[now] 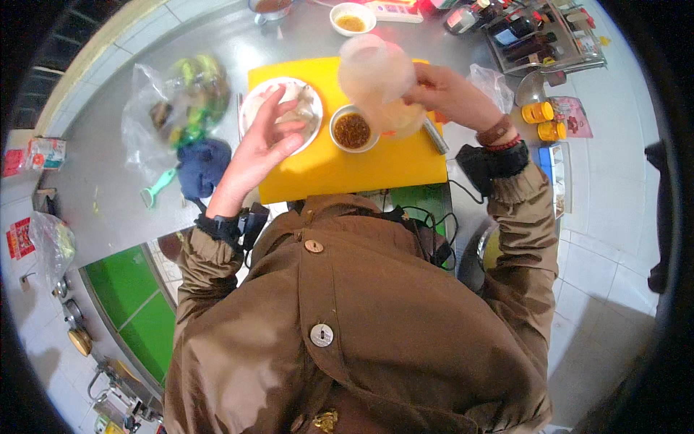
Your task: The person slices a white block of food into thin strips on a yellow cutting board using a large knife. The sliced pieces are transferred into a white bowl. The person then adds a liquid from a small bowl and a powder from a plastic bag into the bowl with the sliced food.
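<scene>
My left hand (265, 144), fingers apart and holding nothing, hovers over a white plate (243, 116) of pale food pieces that I cannot name. In my right hand (447, 92) is a translucent plastic container (377, 73), blurred, raised above the right half of a yellow cutting board (352, 173). Between the hands, on the board, stands a white bowl (352, 128) of dark brown sauce with bits in it. A metal rod-like handle (435, 136) shows at the board's right edge; the container and hand hide what it belongs to.
Behind the board stands a bowl of yellowish liquid (352, 19). To the left lie a plastic bag of green produce (198, 92), a dark blue cloth (203, 167) and a mint-green peeler (159, 188). A rack of bottles (526, 35) and yellow-lidded jars (537, 112) are at the right.
</scene>
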`<state>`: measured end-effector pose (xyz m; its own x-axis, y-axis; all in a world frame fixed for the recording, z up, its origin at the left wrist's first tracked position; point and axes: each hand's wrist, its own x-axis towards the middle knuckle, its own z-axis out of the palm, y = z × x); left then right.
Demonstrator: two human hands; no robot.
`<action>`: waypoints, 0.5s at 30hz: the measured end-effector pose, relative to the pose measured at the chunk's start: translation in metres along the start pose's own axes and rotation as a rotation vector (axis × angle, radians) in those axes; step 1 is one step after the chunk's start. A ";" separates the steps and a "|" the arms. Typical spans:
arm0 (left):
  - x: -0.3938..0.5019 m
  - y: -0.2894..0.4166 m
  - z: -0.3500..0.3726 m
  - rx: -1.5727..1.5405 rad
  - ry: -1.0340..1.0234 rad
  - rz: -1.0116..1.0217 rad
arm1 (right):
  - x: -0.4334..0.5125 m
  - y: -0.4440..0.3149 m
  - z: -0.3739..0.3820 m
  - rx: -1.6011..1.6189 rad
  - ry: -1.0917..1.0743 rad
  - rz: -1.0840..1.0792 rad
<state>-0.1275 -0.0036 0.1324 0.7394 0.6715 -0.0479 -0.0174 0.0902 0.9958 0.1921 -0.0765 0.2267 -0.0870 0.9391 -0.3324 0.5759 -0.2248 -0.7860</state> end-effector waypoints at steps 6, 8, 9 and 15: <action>-0.054 -0.028 -0.011 -0.054 0.120 -0.146 | -0.012 0.017 -0.002 -0.529 -0.060 0.028; -0.070 -0.039 -0.015 -0.131 0.145 -0.208 | -0.019 0.021 0.000 -0.646 -0.101 0.134; -0.078 -0.044 -0.016 -0.161 0.165 -0.231 | -0.021 0.023 0.001 -0.688 -0.105 0.131; -0.106 -0.066 -0.026 -0.192 0.262 -0.298 | -0.023 0.025 0.012 -0.866 -0.151 0.172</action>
<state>-0.2223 -0.0618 0.0701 0.5359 0.7572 -0.3736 0.0273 0.4267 0.9040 0.1987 -0.1066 0.2084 -0.0138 0.8527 -0.5222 0.9971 -0.0270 -0.0705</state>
